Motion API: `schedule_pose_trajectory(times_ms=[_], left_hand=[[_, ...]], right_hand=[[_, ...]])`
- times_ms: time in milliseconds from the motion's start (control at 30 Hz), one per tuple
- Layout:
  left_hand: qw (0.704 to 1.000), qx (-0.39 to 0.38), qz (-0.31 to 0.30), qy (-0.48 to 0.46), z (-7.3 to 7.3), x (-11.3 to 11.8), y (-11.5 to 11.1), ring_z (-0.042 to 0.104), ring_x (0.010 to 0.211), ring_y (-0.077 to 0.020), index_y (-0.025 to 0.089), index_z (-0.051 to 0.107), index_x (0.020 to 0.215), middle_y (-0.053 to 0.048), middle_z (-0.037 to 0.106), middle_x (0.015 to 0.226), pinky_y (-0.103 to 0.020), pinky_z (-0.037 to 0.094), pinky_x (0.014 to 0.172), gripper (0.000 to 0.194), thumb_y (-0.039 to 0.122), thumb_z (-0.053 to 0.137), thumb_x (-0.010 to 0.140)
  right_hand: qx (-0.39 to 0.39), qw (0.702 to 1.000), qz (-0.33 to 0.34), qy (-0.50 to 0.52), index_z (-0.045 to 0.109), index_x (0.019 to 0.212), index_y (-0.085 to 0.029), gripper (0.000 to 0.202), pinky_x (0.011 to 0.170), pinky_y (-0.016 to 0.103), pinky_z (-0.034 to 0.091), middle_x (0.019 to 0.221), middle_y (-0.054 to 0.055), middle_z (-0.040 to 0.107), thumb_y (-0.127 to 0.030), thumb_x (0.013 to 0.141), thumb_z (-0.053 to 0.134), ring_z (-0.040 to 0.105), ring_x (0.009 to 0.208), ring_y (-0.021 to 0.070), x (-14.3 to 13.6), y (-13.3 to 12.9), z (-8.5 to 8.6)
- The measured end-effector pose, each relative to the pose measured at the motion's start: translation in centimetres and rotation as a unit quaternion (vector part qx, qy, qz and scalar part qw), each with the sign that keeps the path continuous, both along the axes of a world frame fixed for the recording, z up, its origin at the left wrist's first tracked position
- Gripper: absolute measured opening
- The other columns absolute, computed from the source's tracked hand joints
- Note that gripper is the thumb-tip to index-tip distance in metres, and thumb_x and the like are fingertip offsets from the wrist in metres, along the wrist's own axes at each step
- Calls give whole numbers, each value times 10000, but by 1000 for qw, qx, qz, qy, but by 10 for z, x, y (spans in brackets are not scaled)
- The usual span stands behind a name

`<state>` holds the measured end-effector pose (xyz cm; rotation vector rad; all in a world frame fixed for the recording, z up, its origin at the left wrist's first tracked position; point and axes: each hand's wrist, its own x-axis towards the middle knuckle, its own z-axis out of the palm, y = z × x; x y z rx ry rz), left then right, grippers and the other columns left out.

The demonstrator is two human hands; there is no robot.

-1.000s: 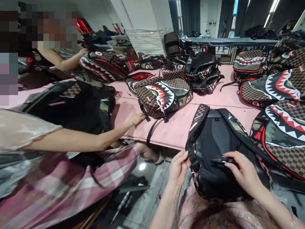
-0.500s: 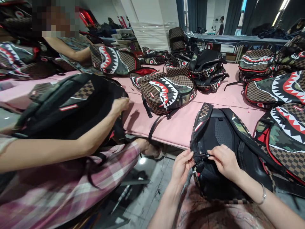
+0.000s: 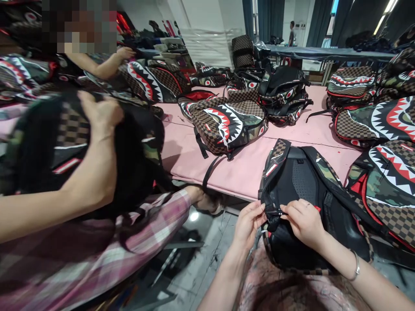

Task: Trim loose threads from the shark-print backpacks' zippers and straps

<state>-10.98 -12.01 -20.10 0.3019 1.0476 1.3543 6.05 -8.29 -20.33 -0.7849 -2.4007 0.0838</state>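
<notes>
A black-backed backpack (image 3: 296,181) with checkered and camouflage trim leans against the table edge at my lap, its back panel and shoulder straps facing me. At its left side, my left hand (image 3: 248,222) pinches a black strap (image 3: 269,209) near the lower end of the shoulder strap. My right hand (image 3: 304,222) is closed just to the right, its thumb and fingertips on the end of a small dark piece with white specks (image 3: 279,212). Whether that piece is a strap end or a zip pull is too small to tell. A bit of red shows behind the right knuckles.
A pink-covered table (image 3: 240,177) carries several shark-mouth backpacks, one checkered backpack (image 3: 231,125) in the middle. More backpacks (image 3: 392,181) crowd the right. At my left a co-worker in plaid handles a black backpack (image 3: 136,151); another person's arm (image 3: 100,67) is farther back.
My hands stay at the same strap, with only slight movement. The co-worker's backpack has turned more upright, and that person's hand has moved left and up onto it.
</notes>
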Motion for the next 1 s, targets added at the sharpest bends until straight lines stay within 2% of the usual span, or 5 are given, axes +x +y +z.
schedule_pose_trajectory(times_ms=[367,600,700,833,1000], left_hand=[[997,-6,74,21,-12,-16,0,569,578,-84,117,652,715,-18,654,687,-189,462,574,220,218,747,545],[929,8,186,320,-31,-29,-19,558,912,-194,191,649,885,-59,639,942,-303,408,861,294,282,710,612],[842,160,44,513,-25,-10,-36,461,1123,-244,255,651,990,-75,595,1133,-388,227,1034,339,235,686,653],[746,303,-241,542,-22,27,-40,506,1094,-271,306,627,1060,-72,640,1080,-462,156,1055,470,157,701,620],[813,269,-230,462,-12,26,-28,599,817,-228,266,705,817,-54,687,802,-364,411,851,266,95,572,662]], right_hand=[[-163,976,-74,124,590,834,-192,186,665,265,457,782,36,652,-257,886,423,602,724,155,16,-7,3],[-308,938,-123,96,580,962,-219,214,647,265,471,850,18,646,-289,760,579,599,729,168,60,-35,-5],[-341,915,-149,157,595,790,-204,87,550,231,435,723,6,613,-248,778,521,556,609,141,78,-46,-3],[-334,865,-229,295,558,698,-189,125,496,213,399,613,-10,535,-292,767,540,485,543,125,96,-54,1],[-295,810,-302,406,535,672,-181,197,550,212,402,624,-14,488,-349,771,568,456,588,120,115,-64,-15]])
